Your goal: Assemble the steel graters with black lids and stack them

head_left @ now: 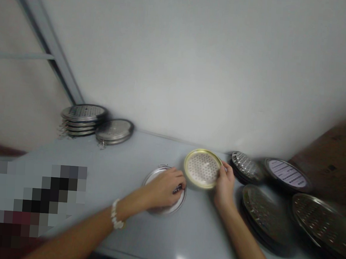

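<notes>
My left hand [164,190] rests on a round silver-rimmed metal disc [154,176], covering most of it, with a small dark object [177,189] pinched in its fingers. The object is too small to identify. My right hand [225,184] grips the edge of a gold-rimmed perforated round plate [202,168], raised slightly and tilted above the pale grey table [198,234]. The plate stands just beside the left-hand disc, and they appear apart. A white beaded bracelet [116,214] circles my left wrist.
Stacks of round perforated grater plates [83,117] stand at the far left against the wall, with another stack [113,132] beside them. Larger dark-rimmed plate stacks [264,216] lie at the right. A pixelated patch covers the lower left.
</notes>
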`<act>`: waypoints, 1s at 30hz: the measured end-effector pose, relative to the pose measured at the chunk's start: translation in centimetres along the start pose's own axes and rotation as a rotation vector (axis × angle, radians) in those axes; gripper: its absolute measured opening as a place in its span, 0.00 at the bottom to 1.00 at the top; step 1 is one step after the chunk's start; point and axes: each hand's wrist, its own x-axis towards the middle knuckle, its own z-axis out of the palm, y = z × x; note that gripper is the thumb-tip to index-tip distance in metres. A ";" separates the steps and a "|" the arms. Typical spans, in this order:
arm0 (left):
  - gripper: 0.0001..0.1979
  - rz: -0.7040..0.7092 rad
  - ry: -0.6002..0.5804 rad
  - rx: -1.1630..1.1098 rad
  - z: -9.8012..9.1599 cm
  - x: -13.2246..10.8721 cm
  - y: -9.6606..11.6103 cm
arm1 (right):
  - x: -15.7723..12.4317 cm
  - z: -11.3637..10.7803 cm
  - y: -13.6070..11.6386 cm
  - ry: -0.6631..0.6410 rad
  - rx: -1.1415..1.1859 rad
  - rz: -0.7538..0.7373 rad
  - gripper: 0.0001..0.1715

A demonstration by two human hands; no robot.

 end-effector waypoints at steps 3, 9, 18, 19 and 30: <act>0.02 0.011 -0.010 -0.029 -0.2 0.0 0.2 | 0.0 0.0 0.0 -0.005 -0.007 -0.006 0.22; 0.05 -0.074 0.082 0.032 0.3 0.0 0.1 | -0.1 -0.1 -0.1 -0.033 -0.023 -0.037 0.23; 0.04 -0.106 0.000 0.073 0.4 0.0 0.4 | -0.1 0.0 -0.1 -0.039 -0.021 -0.018 0.22; 0.04 -0.105 -0.004 0.054 0.3 0.0 0.4 | -0.1 0.0 -0.1 -0.037 -0.018 -0.011 0.22; 0.04 -0.173 -0.010 -0.137 0.1 0.0 0.0 | 0.0 0.2 -0.3 -0.024 0.038 0.044 0.21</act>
